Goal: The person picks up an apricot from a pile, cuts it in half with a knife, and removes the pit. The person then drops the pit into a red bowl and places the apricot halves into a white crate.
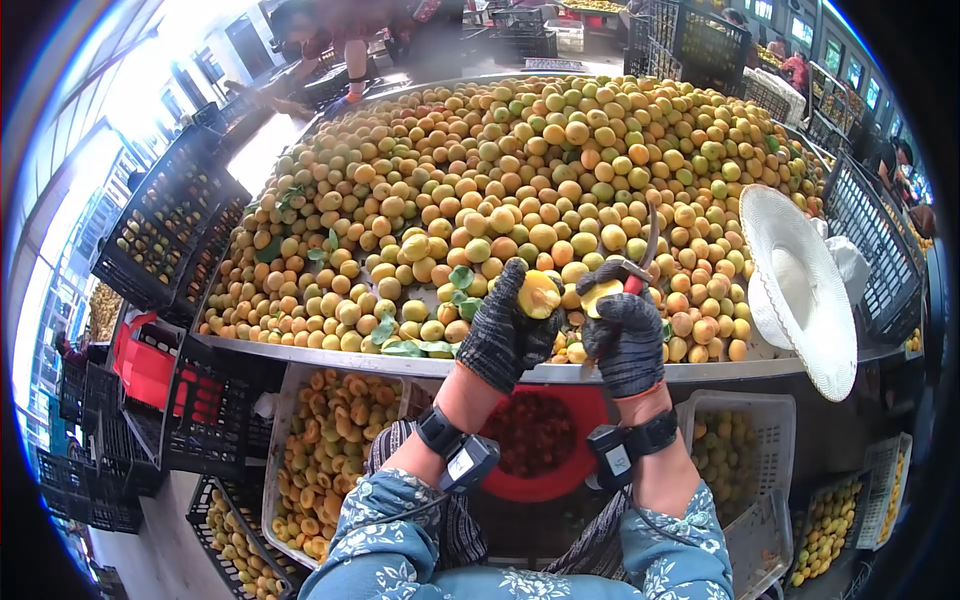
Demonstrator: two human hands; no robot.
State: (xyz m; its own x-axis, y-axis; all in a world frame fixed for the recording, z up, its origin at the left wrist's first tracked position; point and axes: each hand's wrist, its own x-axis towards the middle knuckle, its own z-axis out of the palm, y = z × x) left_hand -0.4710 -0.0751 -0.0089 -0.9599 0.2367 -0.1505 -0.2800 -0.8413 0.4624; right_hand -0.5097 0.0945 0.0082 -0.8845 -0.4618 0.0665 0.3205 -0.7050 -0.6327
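My left hand (505, 328), in a dark knit glove, is closed round an apricot half (539, 295) whose yellow cut face shows. Close by on the right, my right hand (630, 335), gloved alike, grips a small curved knife (652, 238) with a red handle, blade pointing up. Its fingers also hold another apricot piece (598, 298), pale cut side showing. Both hands are above the front edge of a metal table (400, 362) heaped with whole apricots (480, 200). Below them, a red basin (590, 405) contains dark reddish-brown bits, too small to name surely.
A white straw hat (795, 285) rests on the table's right side. Below left stands a white crate (275, 470) of apricot halves; another white crate (775, 430) is below right. Black crates (165, 215) are stacked at left. Across the table is another person (355, 60).
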